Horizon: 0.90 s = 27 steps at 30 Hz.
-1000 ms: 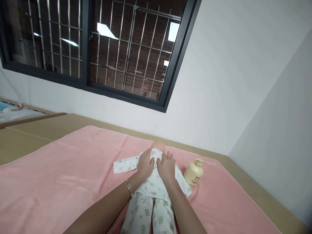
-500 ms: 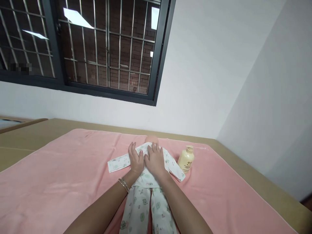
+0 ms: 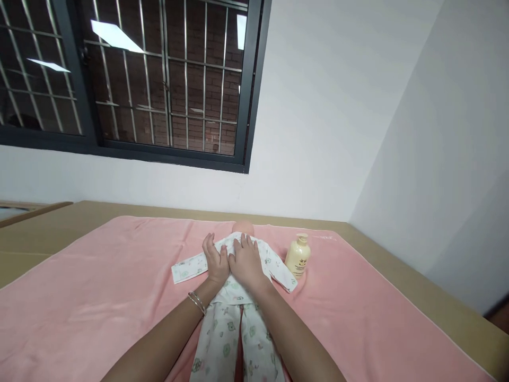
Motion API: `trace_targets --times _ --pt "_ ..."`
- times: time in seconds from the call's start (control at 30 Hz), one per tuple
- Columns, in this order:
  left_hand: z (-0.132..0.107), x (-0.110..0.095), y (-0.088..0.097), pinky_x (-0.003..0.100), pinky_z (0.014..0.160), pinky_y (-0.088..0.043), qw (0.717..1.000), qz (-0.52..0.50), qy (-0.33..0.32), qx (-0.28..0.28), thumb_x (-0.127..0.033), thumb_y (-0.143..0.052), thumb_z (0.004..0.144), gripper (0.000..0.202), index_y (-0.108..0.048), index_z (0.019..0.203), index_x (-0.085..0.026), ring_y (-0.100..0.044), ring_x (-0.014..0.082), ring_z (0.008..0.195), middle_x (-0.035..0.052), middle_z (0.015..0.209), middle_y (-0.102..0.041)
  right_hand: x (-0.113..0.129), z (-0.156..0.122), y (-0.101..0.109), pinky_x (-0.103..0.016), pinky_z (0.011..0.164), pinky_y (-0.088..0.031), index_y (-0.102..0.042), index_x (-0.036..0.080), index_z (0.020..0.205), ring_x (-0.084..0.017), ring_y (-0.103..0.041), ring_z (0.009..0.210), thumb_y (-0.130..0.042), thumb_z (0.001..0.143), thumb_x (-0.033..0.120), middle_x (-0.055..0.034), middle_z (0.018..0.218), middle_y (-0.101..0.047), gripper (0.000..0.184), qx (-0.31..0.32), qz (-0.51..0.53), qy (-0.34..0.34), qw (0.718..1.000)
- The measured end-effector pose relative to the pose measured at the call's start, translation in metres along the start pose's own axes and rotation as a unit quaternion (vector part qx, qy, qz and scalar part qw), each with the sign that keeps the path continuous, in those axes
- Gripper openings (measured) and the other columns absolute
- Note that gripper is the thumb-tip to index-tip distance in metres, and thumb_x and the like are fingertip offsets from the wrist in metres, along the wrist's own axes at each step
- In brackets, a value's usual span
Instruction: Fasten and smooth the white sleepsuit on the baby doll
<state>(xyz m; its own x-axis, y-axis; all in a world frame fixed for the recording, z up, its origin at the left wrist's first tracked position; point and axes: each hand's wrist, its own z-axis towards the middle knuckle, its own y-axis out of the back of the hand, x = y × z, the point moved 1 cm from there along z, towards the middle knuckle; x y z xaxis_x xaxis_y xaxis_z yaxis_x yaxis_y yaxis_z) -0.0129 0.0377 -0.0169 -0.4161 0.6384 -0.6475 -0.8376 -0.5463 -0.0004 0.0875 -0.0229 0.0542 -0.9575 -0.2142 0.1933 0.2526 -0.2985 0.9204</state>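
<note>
A baby doll (image 3: pixel 243 227) lies on its back on a pink towel (image 3: pixel 99 286), dressed in a white printed shirt (image 3: pixel 186 269) and matching trousers (image 3: pixel 222 345). Only the top of its head shows beyond my fingers. My left hand (image 3: pixel 214 260), with a bracelet at the wrist, lies on the left side of the doll's chest, fingers stretched out. My right hand (image 3: pixel 244 260) rests flat beside it on the right side of the chest. Neither hand grips anything. The shirt sleeves spread out to both sides.
A cream-coloured bottle (image 3: pixel 298 257) lies on the towel just right of the doll's sleeve. The towel covers a tan surface (image 3: pixel 43 233) that meets a white wall. A dark barred window (image 3: pixel 159 85) is above, and a second wall closes in at the right.
My view has swung to the right and levelled. Both hands have stayed on the doll's chest and drawn closer together, the left hand now more on its edge.
</note>
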Motion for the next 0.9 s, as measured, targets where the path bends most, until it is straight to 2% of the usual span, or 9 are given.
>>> trace_targets --times 0.13,0.23,0.33,0.4,0.47,0.53,0.63,0.77,0.9 --pt "-0.001 0.002 0.001 0.049 0.108 -0.034 1.0 -0.003 -0.006 0.01 -0.042 -0.035 0.095 0.05 -0.03 0.138 -0.018 -0.037 0.0265 0.129 0.0163 0.134 -0.036 -0.001 -0.002 -0.006 -0.051 0.116 -0.007 -0.032 0.008 0.147 -0.03 -0.012 0.144 -0.04 0.094 0.035 -0.0184 0.154 -0.021 0.06 0.012 0.0 -0.013 1.0" --pt "0.005 -0.004 0.003 0.05 0.108 -0.035 1.0 0.002 0.008 0.025 -0.042 -0.038 0.093 0.051 -0.033 0.136 -0.017 -0.04 0.0272 0.126 0.016 0.133 -0.038 0.002 -0.005 0.003 -0.052 0.114 -0.011 -0.039 0.01 0.144 -0.032 -0.017 0.143 -0.042 0.093 0.034 -0.018 0.152 -0.027 0.056 0.046 0.001 -0.015 0.999" --pt "0.023 -0.023 0.002 0.052 0.108 -0.035 0.996 -0.015 0.058 0.069 -0.044 -0.045 0.088 0.044 -0.048 0.125 -0.019 -0.045 0.0285 0.123 0.0123 0.125 -0.05 0.01 -0.013 0.042 -0.049 0.114 -0.017 -0.049 0.015 0.137 -0.027 -0.032 0.137 -0.039 0.094 0.027 -0.0154 0.145 -0.042 0.046 0.035 0.032 0.042 0.998" --pt "0.038 -0.045 -0.003 0.049 0.104 -0.041 0.981 -0.089 0.13 0.11 -0.044 -0.043 0.088 0.035 -0.057 0.109 -0.02 -0.053 0.0272 0.115 0.0096 0.114 -0.059 0.014 -0.024 0.08 -0.045 0.115 -0.018 -0.046 0.02 0.139 -0.022 -0.036 0.136 -0.037 0.095 0.027 -0.0116 0.144 -0.044 0.046 -0.028 0.071 0.081 0.994" --pt "0.049 -0.07 -0.014 0.045 0.096 -0.049 0.933 -0.228 0.216 0.177 -0.044 -0.037 0.089 0.036 -0.061 0.097 -0.019 -0.061 0.0251 0.104 0.0103 0.104 -0.066 0.01 -0.034 0.116 -0.041 0.117 -0.014 -0.044 0.023 0.141 -0.018 -0.033 0.137 -0.037 0.095 0.028 -0.0059 0.145 -0.044 0.047 -0.079 0.099 0.083 0.988" --pt "0.054 -0.095 -0.03 0.046 0.091 -0.052 0.841 -0.351 0.318 0.263 -0.045 -0.032 0.09 0.043 -0.063 0.094 -0.016 -0.064 0.0262 0.1 0.0145 0.099 -0.068 -0.006 -0.039 0.143 -0.041 0.118 -0.011 -0.045 0.022 0.141 -0.019 -0.03 0.139 -0.038 0.093 0.027 -0.0049 0.145 -0.043 0.049 -0.112 0.103 0.046 0.987" --pt "0.047 -0.126 -0.057 0.046 0.092 -0.053 0.707 -0.41 0.446 0.366 -0.042 -0.027 0.091 0.048 -0.064 0.098 -0.012 -0.064 0.0272 0.106 0.0202 0.108 -0.067 -0.05 -0.036 0.16 -0.038 0.117 -0.016 -0.038 0.009 0.145 -0.021 -0.024 0.142 -0.035 0.09 0.022 -0.0113 0.15 -0.034 0.057 -0.117 0.103 -0.069 0.985" --pt "0.031 -0.151 -0.089 0.04 0.093 -0.053 0.629 -0.414 0.532 0.388 -0.039 -0.02 0.091 0.053 -0.058 0.113 -0.009 -0.061 0.0245 0.114 0.0233 0.121 -0.061 -0.113 -0.023 0.155 -0.04 0.117 -0.016 -0.032 -0.005 0.144 -0.027 -0.019 0.143 -0.032 0.083 0.009 -0.0214 0.152 -0.025 0.063 -0.144 0.046 -0.253 0.956" --pt "0.018 -0.163 -0.11 0.039 0.088 -0.055 0.574 -0.44 0.586 0.364 -0.04 -0.017 0.092 0.057 -0.053 0.121 -0.006 -0.064 0.0246 0.108 0.0243 0.12 -0.059 -0.136 -0.017 0.137 -0.031 0.11 -0.029 -0.042 0.001 0.14 -0.022 -0.037 0.135 -0.032 0.08 0.008 -0.0178 0.145 -0.041 0.061 -0.047 0.054 -0.238 0.969"
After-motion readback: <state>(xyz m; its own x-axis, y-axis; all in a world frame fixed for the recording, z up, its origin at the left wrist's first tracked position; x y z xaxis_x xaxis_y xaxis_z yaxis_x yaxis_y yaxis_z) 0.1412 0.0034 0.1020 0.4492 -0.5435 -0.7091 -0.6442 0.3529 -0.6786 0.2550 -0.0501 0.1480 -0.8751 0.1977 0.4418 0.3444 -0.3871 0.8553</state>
